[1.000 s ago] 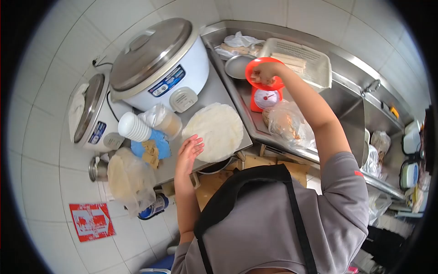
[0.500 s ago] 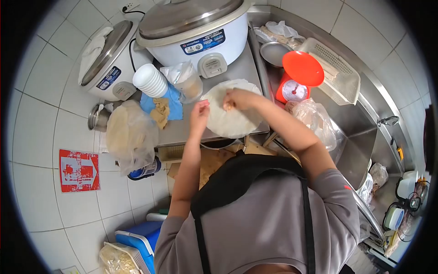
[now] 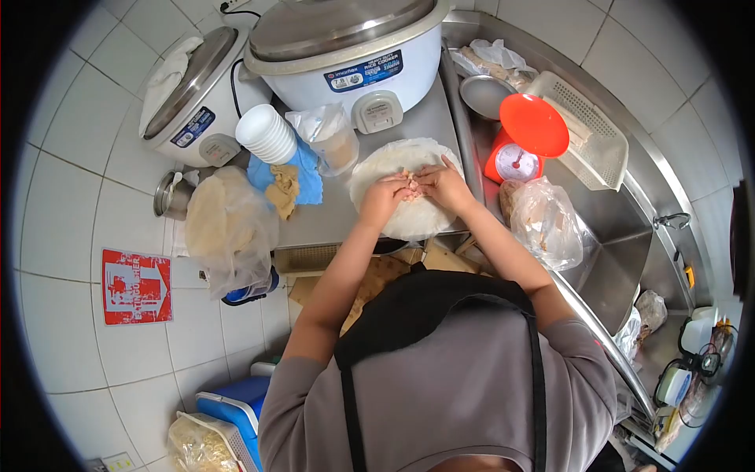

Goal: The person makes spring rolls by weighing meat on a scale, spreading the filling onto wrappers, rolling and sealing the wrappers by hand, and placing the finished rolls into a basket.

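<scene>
A round stack of thin, whitish wrappers [image 3: 405, 223] lies near the counter's front edge. On its middle sits a pinkish, crumbly filling [image 3: 410, 186] that looks like ground meat. From the left, my left hand [image 3: 383, 198] has its fingers closed against the filling. My right hand [image 3: 445, 189] presses in from the other side, its fingertips on the same filling. The fingertips of both hands nearly meet there and partly cover it. Left of the wrappers, more round pale sheets [image 3: 216, 212] lie in a clear plastic bag.
Behind the wrappers stand a large rice cooker [image 3: 346, 75] and a clear tub [image 3: 332, 145]. Stacked white cups [image 3: 266, 134] rest on a blue cloth [image 3: 307, 177]. To the right are a red scale [image 3: 519, 157], a plastic bag [image 3: 546, 224], a white basket [image 3: 602, 149] and a metal sink [image 3: 621, 259].
My left hand has moved right, from the wrapper's edge onto the filling, and the pink piece it held now seems part of the filling. My right hand has shifted slightly right and down.
</scene>
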### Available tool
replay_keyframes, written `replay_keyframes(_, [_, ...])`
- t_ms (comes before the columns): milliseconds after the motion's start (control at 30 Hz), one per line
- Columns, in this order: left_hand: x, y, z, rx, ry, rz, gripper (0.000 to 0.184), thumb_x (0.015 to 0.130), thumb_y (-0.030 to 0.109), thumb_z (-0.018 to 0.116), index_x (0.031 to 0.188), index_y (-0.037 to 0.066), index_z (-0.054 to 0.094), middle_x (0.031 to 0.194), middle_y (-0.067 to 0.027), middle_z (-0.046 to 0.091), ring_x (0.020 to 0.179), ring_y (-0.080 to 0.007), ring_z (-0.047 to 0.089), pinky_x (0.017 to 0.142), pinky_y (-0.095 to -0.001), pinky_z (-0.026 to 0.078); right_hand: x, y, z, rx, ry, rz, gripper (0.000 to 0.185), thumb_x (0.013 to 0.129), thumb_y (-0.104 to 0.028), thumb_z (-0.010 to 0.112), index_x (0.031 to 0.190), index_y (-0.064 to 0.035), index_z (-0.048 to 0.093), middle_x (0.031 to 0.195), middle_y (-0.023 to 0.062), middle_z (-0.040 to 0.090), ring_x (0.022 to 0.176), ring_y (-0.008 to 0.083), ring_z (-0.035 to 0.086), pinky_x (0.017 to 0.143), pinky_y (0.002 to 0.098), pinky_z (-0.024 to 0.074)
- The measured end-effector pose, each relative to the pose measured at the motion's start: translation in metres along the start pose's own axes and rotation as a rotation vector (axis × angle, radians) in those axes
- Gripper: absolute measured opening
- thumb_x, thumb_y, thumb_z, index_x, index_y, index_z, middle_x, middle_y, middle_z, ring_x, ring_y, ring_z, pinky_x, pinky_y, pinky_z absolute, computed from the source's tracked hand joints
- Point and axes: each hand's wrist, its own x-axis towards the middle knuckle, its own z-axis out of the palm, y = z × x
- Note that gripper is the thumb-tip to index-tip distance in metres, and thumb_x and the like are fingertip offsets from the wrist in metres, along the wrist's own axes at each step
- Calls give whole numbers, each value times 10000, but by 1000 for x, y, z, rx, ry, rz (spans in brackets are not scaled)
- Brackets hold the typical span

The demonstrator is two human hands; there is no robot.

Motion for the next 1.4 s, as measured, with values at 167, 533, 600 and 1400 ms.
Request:
replay_keyframes(167, [7, -3, -20, -310, -12, -68, 492, 686, 112, 724, 1146, 7, 584, 1173, -129, 583, 1018, -272, 587, 932, -364, 432, 1, -1, -33, 286, 35, 35, 457, 639, -215, 776, 1066, -117, 647, 1115, 82, 569, 1127, 300, 456, 1001, 415, 321])
replay_keyframes(533, [20, -4, -22, 240, -251, 42, 530, 624, 203, 792, 1094, 39, 607, 978, -111, 614, 933, -279, 585, 807, -358, 463, 32, -16, 3, -305, -212, 14, 164, 626, -218, 739, 742, -119, 677, 810, -23, 578, 1004, 211, 487, 1052, 600, 175])
replay_keyframes(600, [21, -6, -28, 200, -247, 65, 495, 627, 208, 793, 1061, 40, 622, 949, -105, 617, 910, -274, 587, 791, -359, 465, 38, -15, -2, -339, -260, 19, 188, 621, -239, 748, 781, -153, 701, 800, -23, 602, 1009, 203, 497, 1058, 601, 158])
replay_keyframes(1400, [-3, -24, -55, 170, -183, 138, 242, 721, 90, 684, 958, 42, 675, 819, -115, 600, 814, -286, 584, 742, -372, 472, 36, -51, 16, -288, -157, 37, 262, 626, -340, 740, 845, -197, 730, 804, -25, 609, 1011, 220, 472, 1064, 595, 91])
